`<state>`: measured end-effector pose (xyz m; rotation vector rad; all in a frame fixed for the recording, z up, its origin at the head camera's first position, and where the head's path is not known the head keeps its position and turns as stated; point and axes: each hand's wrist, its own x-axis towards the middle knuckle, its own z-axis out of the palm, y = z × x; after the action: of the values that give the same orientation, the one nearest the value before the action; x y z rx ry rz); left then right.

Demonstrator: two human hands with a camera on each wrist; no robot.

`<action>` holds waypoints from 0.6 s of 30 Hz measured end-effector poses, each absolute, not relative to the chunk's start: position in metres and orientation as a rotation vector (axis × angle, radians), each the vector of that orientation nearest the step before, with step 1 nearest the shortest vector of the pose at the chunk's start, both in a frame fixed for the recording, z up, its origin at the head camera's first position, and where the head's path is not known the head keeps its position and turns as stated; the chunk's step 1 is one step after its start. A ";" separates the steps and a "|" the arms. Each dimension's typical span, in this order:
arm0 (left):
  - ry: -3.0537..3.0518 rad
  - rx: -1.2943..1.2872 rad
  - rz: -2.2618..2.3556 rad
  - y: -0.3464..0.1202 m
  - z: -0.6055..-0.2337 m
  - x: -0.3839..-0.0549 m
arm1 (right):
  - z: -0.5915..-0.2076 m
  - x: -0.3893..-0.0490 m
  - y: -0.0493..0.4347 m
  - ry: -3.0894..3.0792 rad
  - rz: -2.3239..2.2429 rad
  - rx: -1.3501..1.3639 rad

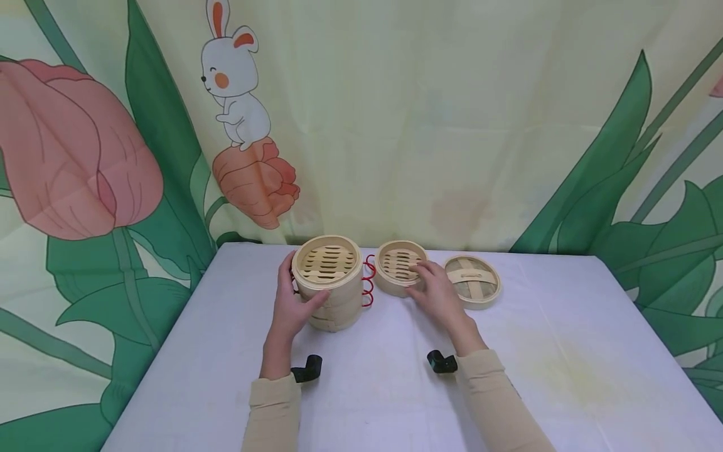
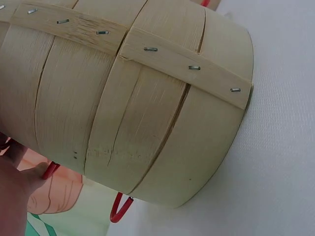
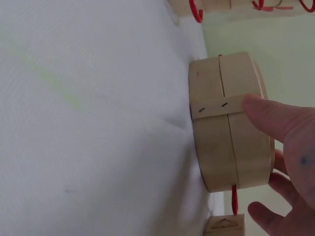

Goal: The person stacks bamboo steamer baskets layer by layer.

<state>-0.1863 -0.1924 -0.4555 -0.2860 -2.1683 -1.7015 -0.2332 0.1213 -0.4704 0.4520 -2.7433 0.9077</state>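
A tall stack of bamboo steamer baskets (image 1: 341, 307) stands on the left, its slatted top tier facing up. My left hand (image 1: 291, 309) holds the stack from its left side, thumb across the front wall, fingers around the far left. Up close in the left wrist view, the stapled wooden bands and red side loops of the stack (image 2: 142, 108) show. To the right sits a single, lower steamer basket (image 1: 390, 286) with a slatted base. My right hand (image 1: 443, 300) grips its right rim; the right wrist view shows the thumb on the basket's wall (image 3: 211, 142).
A round woven steamer lid (image 1: 482, 298) with a strap handle lies right of the single basket. Red loops (image 1: 368, 285) stick out between stack and basket. All stand near the back edge of the white-covered table (image 1: 373, 408), before a printed curtain (image 1: 423, 125).
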 end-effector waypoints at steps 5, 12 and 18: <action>-2.166 -0.290 -1.710 -0.194 -0.455 -0.186 | -0.477 -0.235 0.120 -2.643 0.913 0.518; -2.168 -0.277 -1.732 -0.193 -0.453 -0.187 | -0.483 -0.237 0.121 -2.562 0.955 0.557; -2.178 -0.246 -1.738 -0.185 -0.429 -0.170 | -0.486 -0.235 0.118 -2.518 0.998 0.564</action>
<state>-0.1700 -0.1847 -0.4286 -0.2463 -2.1784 -1.7376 -0.2348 0.1184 -0.4858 0.5638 -2.5179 0.9983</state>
